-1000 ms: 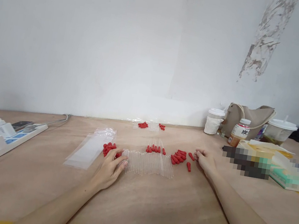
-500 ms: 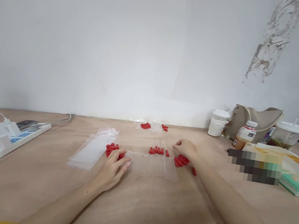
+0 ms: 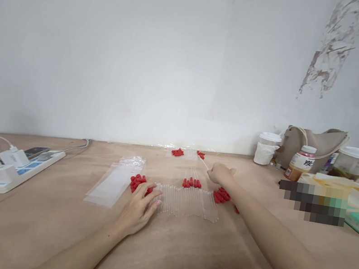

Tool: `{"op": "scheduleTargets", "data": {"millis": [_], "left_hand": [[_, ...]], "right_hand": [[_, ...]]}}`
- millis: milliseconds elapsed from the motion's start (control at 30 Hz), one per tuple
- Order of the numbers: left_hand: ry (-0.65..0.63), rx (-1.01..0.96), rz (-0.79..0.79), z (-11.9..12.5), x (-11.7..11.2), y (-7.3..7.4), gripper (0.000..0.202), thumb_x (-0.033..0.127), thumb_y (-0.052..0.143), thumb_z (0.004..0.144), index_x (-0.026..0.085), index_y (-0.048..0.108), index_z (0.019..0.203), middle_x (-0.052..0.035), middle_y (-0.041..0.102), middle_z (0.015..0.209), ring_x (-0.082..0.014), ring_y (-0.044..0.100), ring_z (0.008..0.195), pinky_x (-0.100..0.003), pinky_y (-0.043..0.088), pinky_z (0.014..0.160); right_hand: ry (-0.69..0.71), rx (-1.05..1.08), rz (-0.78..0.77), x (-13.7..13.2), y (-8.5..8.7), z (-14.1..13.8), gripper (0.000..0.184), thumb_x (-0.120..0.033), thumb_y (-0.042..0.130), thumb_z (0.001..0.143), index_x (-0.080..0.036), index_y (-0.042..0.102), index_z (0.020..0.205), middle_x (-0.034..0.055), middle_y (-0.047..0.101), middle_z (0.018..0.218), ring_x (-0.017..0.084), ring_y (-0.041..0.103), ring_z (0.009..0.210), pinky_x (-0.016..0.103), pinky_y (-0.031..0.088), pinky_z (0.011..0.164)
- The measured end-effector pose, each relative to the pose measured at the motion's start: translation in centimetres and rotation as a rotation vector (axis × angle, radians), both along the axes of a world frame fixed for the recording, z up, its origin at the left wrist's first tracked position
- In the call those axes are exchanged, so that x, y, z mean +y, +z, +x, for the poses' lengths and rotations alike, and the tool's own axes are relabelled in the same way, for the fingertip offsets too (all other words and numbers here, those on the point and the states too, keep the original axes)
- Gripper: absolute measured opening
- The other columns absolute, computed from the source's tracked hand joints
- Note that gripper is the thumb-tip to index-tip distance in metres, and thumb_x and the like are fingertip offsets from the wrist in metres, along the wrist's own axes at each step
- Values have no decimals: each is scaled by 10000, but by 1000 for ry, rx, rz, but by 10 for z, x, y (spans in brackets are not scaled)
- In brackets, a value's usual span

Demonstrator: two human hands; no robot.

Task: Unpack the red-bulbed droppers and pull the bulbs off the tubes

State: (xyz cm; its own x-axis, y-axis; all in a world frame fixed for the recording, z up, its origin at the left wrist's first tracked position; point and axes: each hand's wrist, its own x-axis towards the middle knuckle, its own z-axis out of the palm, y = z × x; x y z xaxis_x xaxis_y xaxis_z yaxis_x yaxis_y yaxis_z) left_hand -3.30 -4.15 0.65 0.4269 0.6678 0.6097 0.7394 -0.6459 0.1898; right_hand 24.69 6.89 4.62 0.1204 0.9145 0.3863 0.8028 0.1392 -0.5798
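A row of several clear glass tubes lies side by side on the wooden table. My left hand rests on the table at the row's left end, fingers spread and touching the tubes, beside a small heap of red rubber caps. My right hand is raised just beyond the row, pinched shut on a thin clear tube that points up and left. Under its wrist lies another heap of red caps. Behind the row lie a few tubes with red caps fitted.
Clear plastic bags lie left of the tubes. A white power strip with plugs and cables sits at far left. More capped tubes lie by the wall. At right stand a cup, a bottle, a bag, a lidded bowl and boxes.
My right hand moved left from the loose red caps to behind the tube row, lifted, and now pinches a thin tube. My left hand stayed at the row's left end.
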Motion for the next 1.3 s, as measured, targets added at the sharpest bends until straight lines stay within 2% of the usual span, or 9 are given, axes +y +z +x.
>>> {"op": "scheduleTargets", "data": {"millis": [100,167,333,467,600,700,800,1133,1300], "left_hand": [[10,-17,-6,1,-1,0,421,293,429,854,193,368,1257,-100,457,1140,-218,418,1088,-375,389,919],[11,-30,6,2,-2,0,478,293,433,853,189,294,1298,-104,445,1164,-217,405,1102,-379,374,930],[-88,15,58,12,-8,0,344,270,437,857,207,443,1195,-85,493,1122,-200,444,1051,-366,363,912],[-208,93,141,25,-13,-3,289,249,466,851,203,511,1133,-60,592,971,-179,500,910,-359,359,840],[-245,132,215,32,-14,-8,188,241,481,847,200,592,993,-23,629,765,-150,495,732,-344,339,772],[-233,152,234,33,-13,-9,155,213,468,849,199,616,892,-8,614,679,-136,474,666,-341,319,750],[-218,154,238,32,-13,-7,168,194,454,846,188,619,815,-7,597,630,-132,462,636,-345,304,737],[-241,150,204,20,-18,-4,202,134,414,833,186,604,791,-3,582,602,-129,477,601,-347,330,719],[-67,-25,145,-5,-8,1,199,192,408,859,169,605,847,-36,573,707,-140,516,668,-282,402,650]], "right_hand": [[63,-106,97,-44,4,-7,110,-238,472,749,-181,565,732,68,633,772,215,551,816,437,261,866],[230,-253,234,-77,-4,-13,153,-241,405,811,-194,551,809,52,629,826,186,531,826,393,241,879],[468,-408,470,-129,-39,-24,191,-218,379,857,-194,549,776,23,606,702,148,505,727,367,228,863],[532,-270,567,-132,-58,-35,150,-204,426,848,-190,559,780,-11,590,652,124,505,693,352,238,853],[558,-202,605,-128,-65,-42,118,-231,467,849,-209,582,861,-19,614,690,105,515,695,335,235,845],[524,-256,647,-126,-66,-41,120,-295,523,823,-218,604,864,-15,624,671,114,508,696,339,222,834],[492,-369,654,-124,-65,-36,162,-348,545,802,-213,619,752,-15,604,595,121,475,677,341,213,810],[596,-399,676,-130,-61,-30,179,-266,505,825,-233,624,696,-42,569,522,106,452,637,358,211,822],[392,-139,586,-117,-53,6,138,-271,523,808,-219,635,745,-4,613,666,125,506,676,336,314,777]]}}
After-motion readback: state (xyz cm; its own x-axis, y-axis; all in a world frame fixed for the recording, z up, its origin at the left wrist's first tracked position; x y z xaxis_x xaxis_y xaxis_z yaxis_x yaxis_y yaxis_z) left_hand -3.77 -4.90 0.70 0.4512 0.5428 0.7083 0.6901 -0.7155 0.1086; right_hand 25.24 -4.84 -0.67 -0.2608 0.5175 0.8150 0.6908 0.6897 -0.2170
